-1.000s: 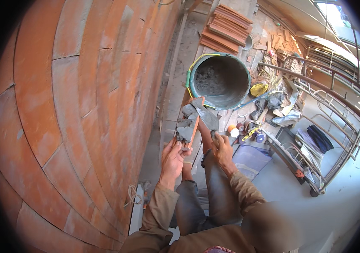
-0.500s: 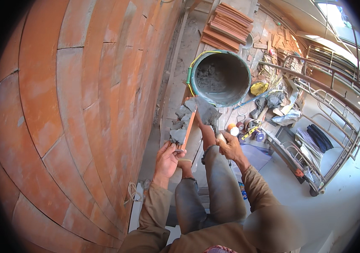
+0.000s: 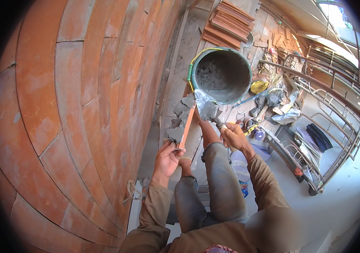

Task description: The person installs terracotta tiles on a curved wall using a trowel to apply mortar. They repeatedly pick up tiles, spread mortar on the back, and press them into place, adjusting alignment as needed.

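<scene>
Just this side of the mortar bucket [image 3: 235,75], left hand [image 3: 166,162]'s pinching a gunked-up terracotta tile [image 3: 187,130], right hand [image 3: 235,137]'s gripping a trowel [image 3: 205,108].

Head cam, wide fisheye, L one of a worn pair, looks steeply down & slightly fwd past wearer's legs [image 3: 224,181]. L hand [image 3: 167,159] & R hand [image 3: 234,137] fairly near, approx. ctr; floor's [image 3: 335,189] far edge well off, up top. Terracotta wall [image 3: 68,109], L side, bows toward dark rim.
</scene>
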`<state>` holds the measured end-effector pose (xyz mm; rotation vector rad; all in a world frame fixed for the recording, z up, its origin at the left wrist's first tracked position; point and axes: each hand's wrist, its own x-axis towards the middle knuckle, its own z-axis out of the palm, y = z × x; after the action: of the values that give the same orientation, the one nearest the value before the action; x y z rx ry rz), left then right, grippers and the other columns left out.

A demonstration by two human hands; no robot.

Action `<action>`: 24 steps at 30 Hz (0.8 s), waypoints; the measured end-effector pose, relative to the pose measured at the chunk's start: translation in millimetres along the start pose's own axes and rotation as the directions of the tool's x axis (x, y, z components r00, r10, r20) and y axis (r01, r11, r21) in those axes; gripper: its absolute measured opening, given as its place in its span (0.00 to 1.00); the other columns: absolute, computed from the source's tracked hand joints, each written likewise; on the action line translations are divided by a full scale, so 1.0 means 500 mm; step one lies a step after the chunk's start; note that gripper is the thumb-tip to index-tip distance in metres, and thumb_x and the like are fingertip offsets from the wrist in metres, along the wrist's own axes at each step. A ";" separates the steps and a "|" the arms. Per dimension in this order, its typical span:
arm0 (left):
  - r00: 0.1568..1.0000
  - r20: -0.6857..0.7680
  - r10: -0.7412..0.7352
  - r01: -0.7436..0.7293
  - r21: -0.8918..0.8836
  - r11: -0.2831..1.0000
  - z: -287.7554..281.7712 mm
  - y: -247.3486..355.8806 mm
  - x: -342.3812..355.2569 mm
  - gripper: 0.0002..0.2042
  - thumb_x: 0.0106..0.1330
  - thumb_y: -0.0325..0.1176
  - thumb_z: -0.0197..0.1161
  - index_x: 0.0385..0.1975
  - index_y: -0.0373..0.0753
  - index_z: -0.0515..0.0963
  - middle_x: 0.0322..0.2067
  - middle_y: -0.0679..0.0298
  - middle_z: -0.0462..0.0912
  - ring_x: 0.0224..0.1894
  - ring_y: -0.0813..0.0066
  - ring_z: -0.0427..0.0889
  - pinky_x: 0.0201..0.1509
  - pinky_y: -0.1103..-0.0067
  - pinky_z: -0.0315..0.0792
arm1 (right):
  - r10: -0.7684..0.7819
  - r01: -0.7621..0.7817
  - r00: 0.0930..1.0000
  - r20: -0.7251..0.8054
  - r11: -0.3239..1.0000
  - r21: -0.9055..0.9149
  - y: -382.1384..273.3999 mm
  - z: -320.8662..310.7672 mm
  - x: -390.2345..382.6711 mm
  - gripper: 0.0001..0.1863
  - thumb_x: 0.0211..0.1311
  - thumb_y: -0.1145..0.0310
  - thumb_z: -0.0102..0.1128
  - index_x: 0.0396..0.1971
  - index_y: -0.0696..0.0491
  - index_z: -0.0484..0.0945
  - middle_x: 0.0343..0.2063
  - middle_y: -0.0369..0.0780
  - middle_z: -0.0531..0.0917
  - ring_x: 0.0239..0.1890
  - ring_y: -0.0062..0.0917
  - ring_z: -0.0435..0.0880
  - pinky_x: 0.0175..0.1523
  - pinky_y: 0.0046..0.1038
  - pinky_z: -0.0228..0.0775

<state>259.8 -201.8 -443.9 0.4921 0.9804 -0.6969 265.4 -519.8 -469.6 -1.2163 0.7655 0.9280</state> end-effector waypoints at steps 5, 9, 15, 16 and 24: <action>1.000 -0.001 0.011 -0.011 0.060 0.998 -0.016 0.004 -0.003 0.10 0.75 0.29 0.54 0.50 0.34 0.76 0.42 0.58 0.84 0.41 0.67 0.86 0.45 0.77 0.82 | 0.044 -0.013 0.985 0.166 0.983 -0.183 -0.022 -0.017 -0.027 0.14 0.71 0.60 0.55 0.30 0.55 0.78 0.21 0.35 0.81 0.16 0.17 0.77 0.21 0.22 0.69; 0.997 -0.025 0.071 -0.065 0.189 0.980 -0.009 0.014 -0.010 0.14 0.75 0.28 0.53 0.57 0.33 0.73 0.43 0.60 0.82 0.40 0.68 0.86 0.45 0.76 0.82 | 0.067 -0.056 0.996 0.067 0.986 -0.159 -0.030 -0.026 -0.026 0.17 0.71 0.57 0.54 0.36 0.58 0.79 0.23 0.36 0.81 0.17 0.19 0.78 0.21 0.23 0.69; 0.984 0.030 0.178 -0.167 0.528 0.833 0.029 0.042 -0.054 0.25 0.75 0.28 0.51 0.71 0.33 0.61 0.40 0.62 0.81 0.39 0.74 0.84 0.45 0.80 0.81 | 0.060 -0.164 0.958 -0.280 0.917 -0.363 -0.048 -0.091 0.202 0.24 0.70 0.54 0.49 0.37 0.64 0.79 0.26 0.43 0.83 0.20 0.27 0.82 0.26 0.30 0.75; 0.982 0.037 0.187 -0.175 0.565 0.806 0.030 0.042 -0.067 0.26 0.75 0.28 0.51 0.72 0.33 0.59 0.40 0.62 0.81 0.39 0.75 0.83 0.45 0.80 0.81 | 0.056 -0.171 0.959 -0.279 0.897 -0.407 -0.039 -0.111 0.240 0.26 0.69 0.53 0.49 0.36 0.65 0.79 0.27 0.44 0.84 0.22 0.29 0.84 0.29 0.31 0.76; 0.979 0.105 0.177 -0.206 0.515 0.832 0.062 0.042 -0.235 0.26 0.76 0.30 0.53 0.71 0.31 0.61 0.37 0.64 0.79 0.38 0.74 0.82 0.44 0.79 0.80 | -0.800 0.413 0.592 0.094 0.201 -0.888 -0.049 0.002 0.241 0.28 0.56 0.64 0.66 0.57 0.57 0.75 0.56 0.54 0.77 0.59 0.52 0.75 0.63 0.44 0.67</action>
<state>249.2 -171.7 -324.7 1.0358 0.6669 -0.7909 339.9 -500.0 -565.3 -2.4552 -0.0844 0.2559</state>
